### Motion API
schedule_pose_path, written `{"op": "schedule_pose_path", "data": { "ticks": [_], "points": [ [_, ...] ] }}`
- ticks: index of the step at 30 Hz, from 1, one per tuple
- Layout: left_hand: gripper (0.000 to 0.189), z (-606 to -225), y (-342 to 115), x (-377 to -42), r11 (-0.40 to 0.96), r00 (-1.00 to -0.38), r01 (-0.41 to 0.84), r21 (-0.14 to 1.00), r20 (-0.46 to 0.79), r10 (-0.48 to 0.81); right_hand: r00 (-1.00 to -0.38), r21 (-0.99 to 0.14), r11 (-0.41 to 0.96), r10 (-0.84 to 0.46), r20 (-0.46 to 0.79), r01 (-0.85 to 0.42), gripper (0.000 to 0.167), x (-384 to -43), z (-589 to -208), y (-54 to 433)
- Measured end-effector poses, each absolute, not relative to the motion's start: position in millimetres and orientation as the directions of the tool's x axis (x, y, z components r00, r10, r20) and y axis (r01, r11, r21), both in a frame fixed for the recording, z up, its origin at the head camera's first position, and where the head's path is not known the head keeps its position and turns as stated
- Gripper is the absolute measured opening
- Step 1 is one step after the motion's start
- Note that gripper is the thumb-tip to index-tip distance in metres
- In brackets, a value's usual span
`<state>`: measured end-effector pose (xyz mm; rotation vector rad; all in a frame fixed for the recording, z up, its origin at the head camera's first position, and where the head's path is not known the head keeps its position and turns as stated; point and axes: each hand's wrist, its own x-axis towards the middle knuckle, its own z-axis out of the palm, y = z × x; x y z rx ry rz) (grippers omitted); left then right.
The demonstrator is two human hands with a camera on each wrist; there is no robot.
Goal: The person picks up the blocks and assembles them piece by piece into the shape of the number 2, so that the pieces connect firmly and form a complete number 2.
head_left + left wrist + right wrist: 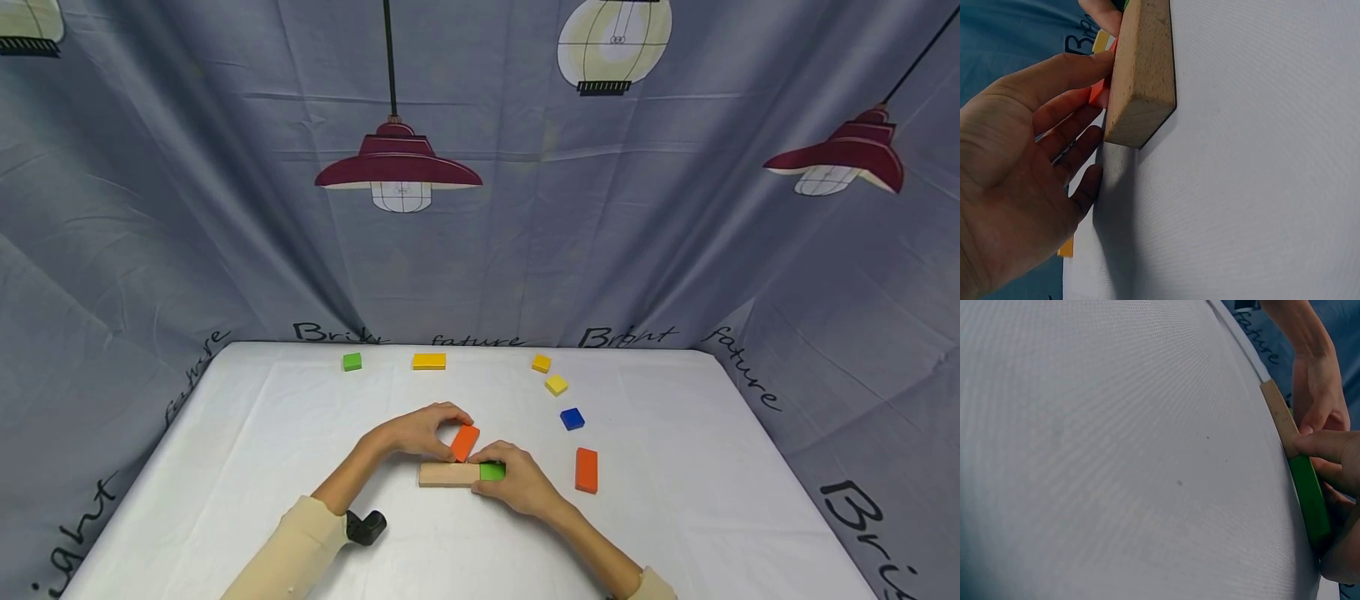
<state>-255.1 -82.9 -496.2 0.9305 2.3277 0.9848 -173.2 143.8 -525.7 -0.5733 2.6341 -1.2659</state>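
My left hand point(417, 430) pinches an orange rectangular block point(465, 443) between thumb and fingers, its long side slanted and its lower end at the back of a plain wooden block point(448, 475). In the left wrist view only a strip of the orange block point(1099, 92) shows behind the wooden block point(1140, 75). A green block point(492, 472) lies against the right end of the wooden one, in line with it. Thumb and fingers of my right hand point(527, 485) grip the green block from the right. In the right wrist view the green block point(1310, 500) is partly covered by the fingers.
Right of the hands lie another orange block point(587, 471) and a blue block point(572, 418). Farther back are two small yellow blocks, one nearer point(557, 384), a long yellow block point(429, 362) and a small green block point(352, 362). A grey-blue curtain point(510, 250) borders the white table point(675, 433).
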Motion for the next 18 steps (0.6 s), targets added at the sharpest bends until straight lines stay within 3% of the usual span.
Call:
{"op": "schedule_pose_path", "data": {
  "ticks": [18],
  "points": [
    [0.056, -500.0, -81.6, -253.6, 0.509, -0.672, 0.435, 0.743, -0.109, 0.733, -0.911, -0.784, 0.555, -0.411, 0.03, -0.277, 0.029, -172.1, -523.9, 144.5]
  ]
}}
